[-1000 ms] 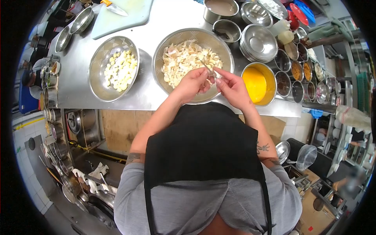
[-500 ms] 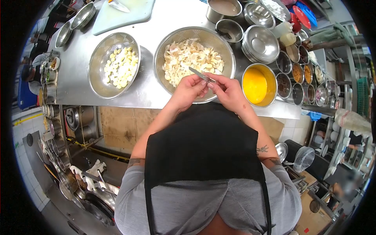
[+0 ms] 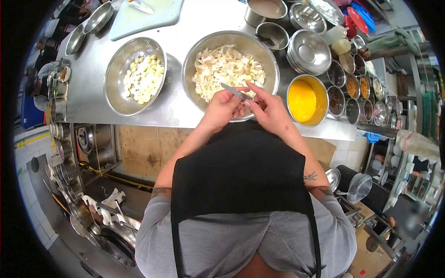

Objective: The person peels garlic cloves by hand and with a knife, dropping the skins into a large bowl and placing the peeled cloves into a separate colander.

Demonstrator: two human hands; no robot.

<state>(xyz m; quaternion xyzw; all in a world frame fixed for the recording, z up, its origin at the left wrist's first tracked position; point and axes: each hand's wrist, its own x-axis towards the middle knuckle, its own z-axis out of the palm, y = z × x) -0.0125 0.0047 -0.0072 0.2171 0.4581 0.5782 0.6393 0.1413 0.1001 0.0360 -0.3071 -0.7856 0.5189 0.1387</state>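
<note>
My right hand (image 3: 270, 110) grips a small knife (image 3: 235, 91), its blade pointing up and left across the fingers of my left hand. My left hand (image 3: 221, 106) is closed in a pinch right beside the blade; whatever sits between its fingertips is hidden. Both hands are over the near rim of a large perforated colander (image 3: 189, 85), which holds garlic cloves and papery skins (image 3: 222, 69). To the left stands a second colander (image 3: 111, 92) with pale peeled garlic cloves (image 3: 143, 78).
A pot of yellow liquid (image 3: 303, 99) stands close to my right hand. Stacked metal bowls (image 3: 311, 53) and several ingredient containers fill the right side. At the back left, a cutting board (image 3: 155, 21) bears another knife (image 3: 141, 6). The steel table's near edge runs below my hands.
The knife blade has shifted slightly left and down. My right index finger has lifted a little; both hands otherwise stay at the same place over the colander.
</note>
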